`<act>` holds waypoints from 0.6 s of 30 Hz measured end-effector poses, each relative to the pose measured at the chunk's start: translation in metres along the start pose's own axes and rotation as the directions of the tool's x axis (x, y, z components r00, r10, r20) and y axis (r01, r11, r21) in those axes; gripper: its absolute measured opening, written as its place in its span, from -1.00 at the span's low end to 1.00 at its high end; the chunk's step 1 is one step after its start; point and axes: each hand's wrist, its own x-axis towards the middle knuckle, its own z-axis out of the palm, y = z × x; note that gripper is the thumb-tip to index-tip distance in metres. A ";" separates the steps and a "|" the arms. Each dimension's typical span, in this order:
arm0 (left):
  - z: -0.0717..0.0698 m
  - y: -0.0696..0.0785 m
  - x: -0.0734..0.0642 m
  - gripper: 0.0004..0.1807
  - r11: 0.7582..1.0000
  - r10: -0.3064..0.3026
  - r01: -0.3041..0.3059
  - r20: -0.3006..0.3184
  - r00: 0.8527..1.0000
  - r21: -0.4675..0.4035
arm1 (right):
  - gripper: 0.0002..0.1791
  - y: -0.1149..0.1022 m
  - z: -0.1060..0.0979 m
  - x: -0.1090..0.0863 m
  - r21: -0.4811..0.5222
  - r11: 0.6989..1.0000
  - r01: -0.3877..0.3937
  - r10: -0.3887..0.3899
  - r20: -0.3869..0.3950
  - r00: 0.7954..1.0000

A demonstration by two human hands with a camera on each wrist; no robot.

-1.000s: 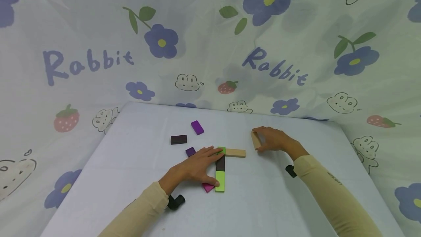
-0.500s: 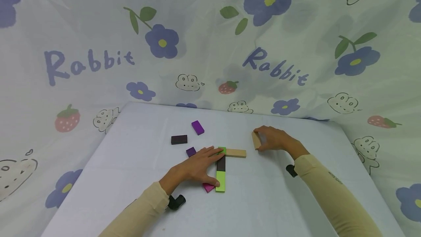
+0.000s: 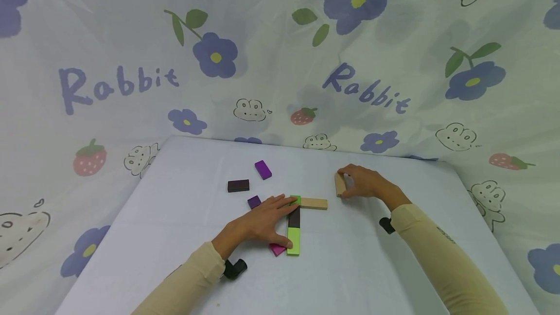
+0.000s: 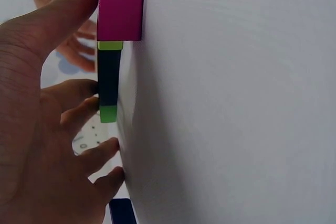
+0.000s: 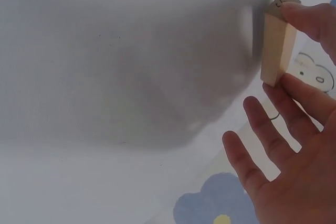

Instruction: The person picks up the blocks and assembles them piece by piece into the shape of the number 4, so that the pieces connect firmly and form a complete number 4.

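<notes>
Partly hidden: a magenta block (image 3: 276,250) and a dark purple block (image 3: 253,201), each overlapped in the head view by the left hand (image 3: 261,218), which also covers some of a green block (image 4: 108,114).
Cut off: in the left wrist view the magenta block runs past the top edge and the dark purple one past the bottom; the right wrist view crops the right hand (image 3: 366,183).
Hard to make out: whether magenta touches the lime block (image 3: 294,249); whether the held wooden block (image 3: 340,186) touches the counter (image 3: 350,266); the small mark on that block's end.
Right grip: pinching the held wooden block by its ends, thumb on the marked one.
Left grip: wide, fingers spread, thumb at the lime block, a fingertip at the green.
Row: lime, dark brown block (image 3: 294,218) and green, end to end; a lying wooden block (image 3: 314,203) juts rightward from the green end.
Held block's place: beyond and right of the lying wooden block, apart from it.
Loose on the left: dark purple, bright purple block (image 3: 263,169), second dark brown block (image 3: 238,186).
Block count: nine visible; two wooden, two dark brown, one each of lime, green, magenta, dark purple, bright purple.
Sleeves: two, beige.
</notes>
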 end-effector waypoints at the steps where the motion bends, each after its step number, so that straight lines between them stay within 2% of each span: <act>1: 0.000 0.000 0.000 0.09 1.000 0.000 0.000 0.000 1.000 0.000 | -0.12 0.000 0.000 0.000 0.004 1.000 0.000 0.000 -0.003 1.000; 18: 0.001 -0.001 0.001 0.09 1.000 -0.011 0.011 0.007 1.000 0.013 | -0.13 0.003 -0.002 0.005 0.061 0.998 0.000 0.004 -0.062 0.998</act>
